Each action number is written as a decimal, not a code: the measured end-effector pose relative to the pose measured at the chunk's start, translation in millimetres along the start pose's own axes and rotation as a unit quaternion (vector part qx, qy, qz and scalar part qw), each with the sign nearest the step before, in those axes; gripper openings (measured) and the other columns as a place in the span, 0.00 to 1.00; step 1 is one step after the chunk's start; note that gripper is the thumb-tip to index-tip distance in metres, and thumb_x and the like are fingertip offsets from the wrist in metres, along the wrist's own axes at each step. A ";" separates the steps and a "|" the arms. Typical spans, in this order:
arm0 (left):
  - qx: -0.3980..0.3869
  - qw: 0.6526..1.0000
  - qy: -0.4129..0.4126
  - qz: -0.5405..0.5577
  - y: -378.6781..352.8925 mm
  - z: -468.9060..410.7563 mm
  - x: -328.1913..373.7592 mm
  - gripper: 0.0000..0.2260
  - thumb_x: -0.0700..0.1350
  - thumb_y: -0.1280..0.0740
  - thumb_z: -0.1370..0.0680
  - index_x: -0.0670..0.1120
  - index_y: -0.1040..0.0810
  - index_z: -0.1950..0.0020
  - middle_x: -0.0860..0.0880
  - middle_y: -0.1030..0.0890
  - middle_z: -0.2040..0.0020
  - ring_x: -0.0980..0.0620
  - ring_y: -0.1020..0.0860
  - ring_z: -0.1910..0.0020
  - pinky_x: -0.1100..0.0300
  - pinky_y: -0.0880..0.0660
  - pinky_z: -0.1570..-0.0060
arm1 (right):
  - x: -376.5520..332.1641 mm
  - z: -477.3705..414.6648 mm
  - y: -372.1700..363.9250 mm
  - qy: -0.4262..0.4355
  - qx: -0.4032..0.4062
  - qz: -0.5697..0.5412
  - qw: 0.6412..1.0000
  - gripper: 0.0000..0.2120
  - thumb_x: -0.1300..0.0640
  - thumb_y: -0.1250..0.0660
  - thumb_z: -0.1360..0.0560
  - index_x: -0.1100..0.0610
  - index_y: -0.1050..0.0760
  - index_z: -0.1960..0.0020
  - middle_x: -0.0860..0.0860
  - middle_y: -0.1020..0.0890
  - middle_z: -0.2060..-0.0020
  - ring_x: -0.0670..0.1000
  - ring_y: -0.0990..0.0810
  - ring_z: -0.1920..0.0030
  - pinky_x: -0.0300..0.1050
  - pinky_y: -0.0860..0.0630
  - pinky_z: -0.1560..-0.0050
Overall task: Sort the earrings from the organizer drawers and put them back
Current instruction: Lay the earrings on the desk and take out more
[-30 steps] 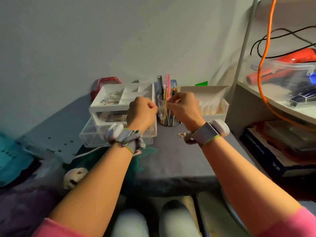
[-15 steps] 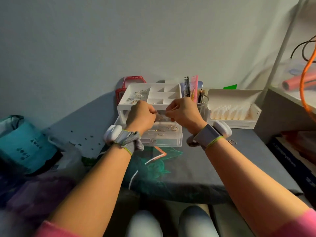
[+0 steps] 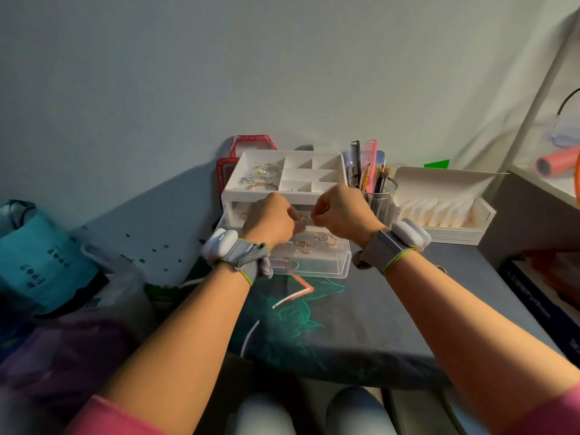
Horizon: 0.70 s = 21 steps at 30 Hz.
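— Where is our earring [image 3: 303, 218]?
— Between our hands, just above the open drawer [image 3: 326, 262] of the organizer [image 3: 251, 193]. Our left hand [image 3: 270, 222] and right hand [image 3: 342, 216] are both curled, fingertips pinching it from either side.
— How do we handle it?
— Gently, by the wire. We judge it light, thin, easily bent and slippery.
— Its long axis?
— Seemingly across, hand to hand. It is too small for us to tell which way it points.
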<state>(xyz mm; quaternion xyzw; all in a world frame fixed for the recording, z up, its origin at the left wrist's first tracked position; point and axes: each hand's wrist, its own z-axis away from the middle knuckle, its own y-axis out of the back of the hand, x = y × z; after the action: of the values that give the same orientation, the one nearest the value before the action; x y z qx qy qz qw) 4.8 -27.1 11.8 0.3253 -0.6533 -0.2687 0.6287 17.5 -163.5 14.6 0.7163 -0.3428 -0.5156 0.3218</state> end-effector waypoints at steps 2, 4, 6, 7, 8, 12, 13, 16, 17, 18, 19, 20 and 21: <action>-0.014 1.000 -0.005 0.000 -3.6 -2.3 3.5 0.04 0.44 0.25 0.29 0.47 0.15 0.55 0.46 0.16 0.53 0.46 0.20 0.51 0.51 0.21 0.47 | -0.5 -2.2 -1.0 -0.003 -0.019 0.035 0.999 0.07 0.63 0.29 0.31 0.54 0.15 0.57 0.56 0.16 0.56 0.57 0.17 0.56 0.53 0.19 0.51; -0.027 1.000 -0.012 -0.009 -8.5 -6.2 5.7 0.05 0.44 0.25 0.29 0.47 0.15 0.53 0.47 0.17 0.53 0.47 0.21 0.53 0.53 0.22 0.48 | -2.2 -2.6 -1.1 0.004 -0.044 0.080 0.996 0.07 0.62 0.30 0.30 0.54 0.16 0.56 0.55 0.16 0.56 0.57 0.17 0.56 0.53 0.19 0.52; -0.038 0.999 -0.020 -0.034 -13.6 -8.5 7.9 0.07 0.44 0.26 0.28 0.47 0.15 0.51 0.47 0.19 0.55 0.46 0.23 0.57 0.54 0.24 0.50 | -3.1 -1.4 -1.1 0.018 -0.053 0.136 0.989 0.07 0.61 0.32 0.29 0.56 0.17 0.53 0.56 0.17 0.55 0.58 0.18 0.56 0.53 0.19 0.52; -0.044 0.998 -0.021 -0.049 -16.0 -9.8 9.1 0.07 0.44 0.26 0.27 0.47 0.15 0.50 0.47 0.19 0.55 0.46 0.23 0.57 0.54 0.24 0.49 | -3.4 -0.2 -1.0 0.025 -0.052 0.164 0.985 0.07 0.61 0.33 0.28 0.57 0.18 0.52 0.56 0.17 0.55 0.59 0.18 0.56 0.53 0.19 0.53; -0.049 0.997 -0.021 -0.063 -18.3 -11.7 9.3 0.07 0.44 0.26 0.27 0.47 0.15 0.51 0.47 0.17 0.54 0.45 0.22 0.56 0.53 0.23 0.48 | -3.5 1.0 -1.0 0.032 -0.051 0.190 0.980 0.08 0.61 0.34 0.28 0.58 0.18 0.51 0.56 0.18 0.54 0.59 0.19 0.55 0.52 0.20 0.53; -0.069 0.993 -0.027 -0.094 -22.0 -16.0 9.5 0.06 0.40 0.25 0.30 0.45 0.15 0.53 0.44 0.15 0.54 0.43 0.18 0.54 0.49 0.21 0.47 | -6.6 6.6 -0.9 0.054 -0.066 0.257 0.963 0.07 0.61 0.36 0.25 0.60 0.20 0.50 0.57 0.19 0.52 0.59 0.21 0.50 0.49 0.24 0.55; -0.068 0.992 -0.032 -0.103 -22.1 -17.0 9.1 0.06 0.40 0.26 0.29 0.43 0.16 0.52 0.44 0.16 0.53 0.43 0.18 0.53 0.49 0.21 0.48 | -7.6 7.8 -0.6 0.057 -0.072 0.265 0.960 0.08 0.61 0.36 0.25 0.60 0.21 0.49 0.57 0.19 0.51 0.59 0.21 0.49 0.49 0.26 0.55; -0.056 0.989 -0.047 -0.129 -23.2 -21.6 6.1 0.08 0.36 0.31 0.26 0.42 0.18 0.47 0.42 0.17 0.48 0.41 0.20 0.50 0.50 0.22 0.47 | -9.7 10.0 0.9 0.068 -0.090 0.284 0.952 0.11 0.60 0.37 0.24 0.58 0.21 0.44 0.56 0.19 0.48 0.60 0.22 0.45 0.49 0.27 0.53; -0.055 0.988 -0.049 -0.136 -23.6 -22.7 5.5 0.09 0.35 0.33 0.25 0.42 0.18 0.46 0.42 0.18 0.47 0.41 0.20 0.49 0.50 0.22 0.47 | -9.9 10.0 1.1 0.072 -0.095 0.290 0.950 0.11 0.59 0.37 0.24 0.57 0.21 0.44 0.56 0.19 0.47 0.60 0.22 0.45 0.49 0.27 0.52; -0.057 0.987 -0.049 -0.143 -24.3 -24.4 4.4 0.10 0.34 0.34 0.25 0.41 0.19 0.45 0.41 0.18 0.47 0.41 0.20 0.49 0.50 0.22 0.47 | -10.6 10.0 1.5 0.076 -0.100 0.296 0.947 0.11 0.59 0.37 0.24 0.57 0.21 0.44 0.55 0.19 0.47 0.59 0.21 0.46 0.49 0.27 0.52; -0.059 0.986 -0.047 -0.147 -25.2 -25.7 3.7 0.10 0.34 0.33 0.25 0.41 0.19 0.45 0.41 0.18 0.47 0.41 0.20 0.50 0.49 0.22 0.47 | -10.5 9.6 0.8 0.078 -0.104 0.301 0.945 0.11 0.59 0.37 0.24 0.56 0.21 0.44 0.55 0.19 0.47 0.59 0.21 0.46 0.48 0.27 0.52; -0.062 0.985 -0.047 -0.152 -25.3 -27.2 2.7 0.10 0.34 0.33 0.25 0.41 0.19 0.45 0.41 0.18 0.47 0.41 0.20 0.50 0.49 0.21 0.47 | -10.7 9.4 0.3 0.081 -0.105 0.304 0.943 0.11 0.59 0.37 0.24 0.56 0.21 0.43 0.55 0.19 0.47 0.58 0.20 0.46 0.48 0.27 0.52; -0.066 0.984 -0.046 -0.157 -24.8 -27.4 2.2 0.11 0.34 0.33 0.26 0.41 0.19 0.45 0.41 0.18 0.47 0.41 0.20 0.50 0.49 0.21 0.47 | -10.4 8.9 -0.6 0.082 -0.103 0.306 0.943 0.12 0.59 0.36 0.24 0.56 0.21 0.43 0.54 0.19 0.46 0.58 0.20 0.46 0.48 0.27 0.52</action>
<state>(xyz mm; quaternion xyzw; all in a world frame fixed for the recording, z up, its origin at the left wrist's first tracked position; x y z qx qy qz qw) 34.2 -43.2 -3.8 0.3691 -0.6029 -0.4214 0.5681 6.6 -155.6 17.2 0.5797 -0.4629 -0.3639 0.5633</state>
